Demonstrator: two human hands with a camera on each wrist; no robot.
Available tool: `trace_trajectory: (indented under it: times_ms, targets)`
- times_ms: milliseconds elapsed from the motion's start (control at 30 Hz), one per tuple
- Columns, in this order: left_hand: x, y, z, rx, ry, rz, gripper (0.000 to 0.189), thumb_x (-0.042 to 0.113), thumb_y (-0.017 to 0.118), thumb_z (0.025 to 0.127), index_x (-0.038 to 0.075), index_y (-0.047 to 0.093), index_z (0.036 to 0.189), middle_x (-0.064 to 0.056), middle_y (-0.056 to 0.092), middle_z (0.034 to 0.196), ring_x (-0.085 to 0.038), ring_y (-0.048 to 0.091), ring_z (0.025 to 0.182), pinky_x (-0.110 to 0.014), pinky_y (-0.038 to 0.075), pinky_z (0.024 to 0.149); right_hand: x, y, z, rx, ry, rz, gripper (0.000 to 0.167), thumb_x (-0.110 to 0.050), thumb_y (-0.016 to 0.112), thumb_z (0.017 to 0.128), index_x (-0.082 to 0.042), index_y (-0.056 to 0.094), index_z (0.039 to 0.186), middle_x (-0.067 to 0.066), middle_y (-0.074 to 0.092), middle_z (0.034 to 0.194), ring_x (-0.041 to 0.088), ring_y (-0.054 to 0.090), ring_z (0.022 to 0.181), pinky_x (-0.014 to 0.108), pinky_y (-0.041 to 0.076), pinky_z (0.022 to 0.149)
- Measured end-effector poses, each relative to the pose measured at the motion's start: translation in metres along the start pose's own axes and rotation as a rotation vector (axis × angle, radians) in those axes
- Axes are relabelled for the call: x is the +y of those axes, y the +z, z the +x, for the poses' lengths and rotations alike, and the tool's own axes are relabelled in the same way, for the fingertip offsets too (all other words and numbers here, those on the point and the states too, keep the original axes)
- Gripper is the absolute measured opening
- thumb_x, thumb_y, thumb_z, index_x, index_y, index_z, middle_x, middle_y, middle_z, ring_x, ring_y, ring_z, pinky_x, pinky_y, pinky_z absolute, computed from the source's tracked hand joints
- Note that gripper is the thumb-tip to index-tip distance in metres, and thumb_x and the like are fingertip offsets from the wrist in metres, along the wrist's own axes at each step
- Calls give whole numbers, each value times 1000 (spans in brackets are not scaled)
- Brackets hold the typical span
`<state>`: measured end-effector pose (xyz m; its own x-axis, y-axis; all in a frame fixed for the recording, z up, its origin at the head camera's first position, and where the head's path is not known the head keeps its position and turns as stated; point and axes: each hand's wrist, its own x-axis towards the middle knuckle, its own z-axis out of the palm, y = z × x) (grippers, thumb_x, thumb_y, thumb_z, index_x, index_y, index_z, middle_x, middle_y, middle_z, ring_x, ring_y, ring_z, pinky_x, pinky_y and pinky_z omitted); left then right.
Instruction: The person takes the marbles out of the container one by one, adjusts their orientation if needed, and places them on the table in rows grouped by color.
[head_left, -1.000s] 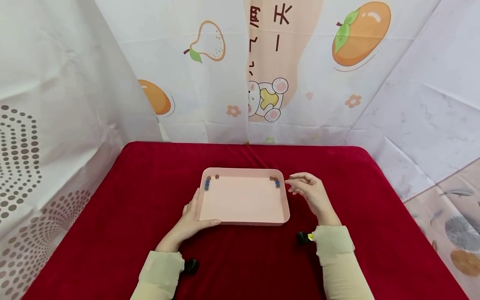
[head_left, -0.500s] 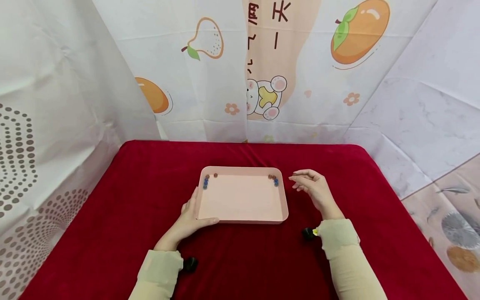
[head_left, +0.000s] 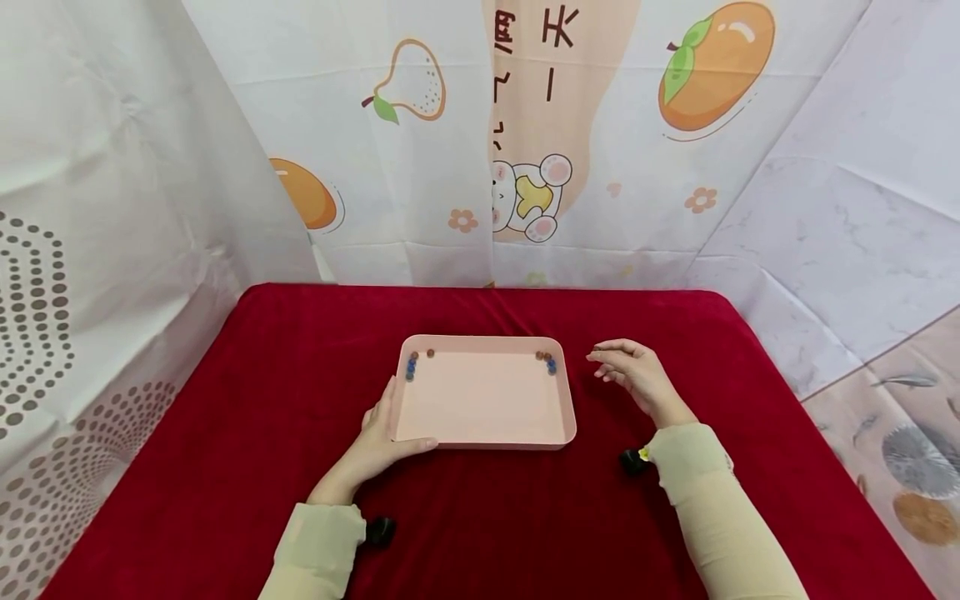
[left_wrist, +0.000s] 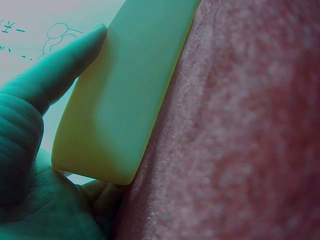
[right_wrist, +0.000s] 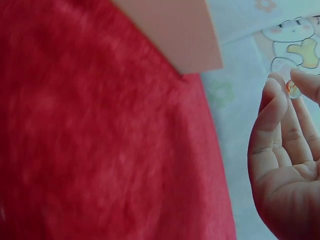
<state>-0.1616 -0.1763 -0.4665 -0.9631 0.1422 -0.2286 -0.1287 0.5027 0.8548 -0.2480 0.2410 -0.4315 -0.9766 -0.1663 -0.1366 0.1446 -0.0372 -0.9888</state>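
Note:
A shallow pink tray (head_left: pixel 480 400) lies on the red cloth. My left hand (head_left: pixel 375 442) grips its near left corner, thumb along the front wall and fingers along the left side; in the left wrist view the thumb (left_wrist: pixel 65 67) presses the tray's wall (left_wrist: pixel 135 85). To the right of the tray, my right hand (head_left: pixel 641 375) is raised, pinching a small clear glass marble (right_wrist: pixel 293 89) with an orange-yellow swirl between thumb and fingertip. Inside the tray, several brown and blue marbles (head_left: pixel 411 367) sit in the far left corner, and several more marbles (head_left: pixel 551 366) in the far right corner.
Red velvety cloth (head_left: pixel 300 350) covers the table around the tray. Behind it hangs a white printed curtain (head_left: pixel 450 167) with fruit and a cartoon bear, and further sheets stand at both sides. A black wrist camera (head_left: pixel 633 461) sticks out below the right sleeve.
My right hand has moved a little to the right, away from the tray's right rim, still pinching the marble. The left hand and the marbles in the tray stay as they were.

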Motion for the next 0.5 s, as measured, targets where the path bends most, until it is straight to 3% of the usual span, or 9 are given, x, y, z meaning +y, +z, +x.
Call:
trace_trajectory:
  times_ms: [267, 500]
  targets:
    - [1, 1, 0, -1, -3, -1, 129, 44, 85, 75, 23, -10, 159, -15, 0, 166, -37, 2, 148, -67, 18, 115, 11, -8, 4, -21, 80, -109, 30, -17, 65, 97, 1, 59, 120, -11, 73, 92, 8, 66, 73, 22, 55, 70]
    - [0, 0, 1, -1, -6, 14, 129, 45, 84, 75, 23, -11, 159, -18, 0, 165, -37, 2, 148, -68, 19, 115, 21, -11, 10, -51, 138, -138, 30, -16, 66, 96, 1, 59, 119, -9, 74, 93, 7, 65, 72, 22, 56, 71]
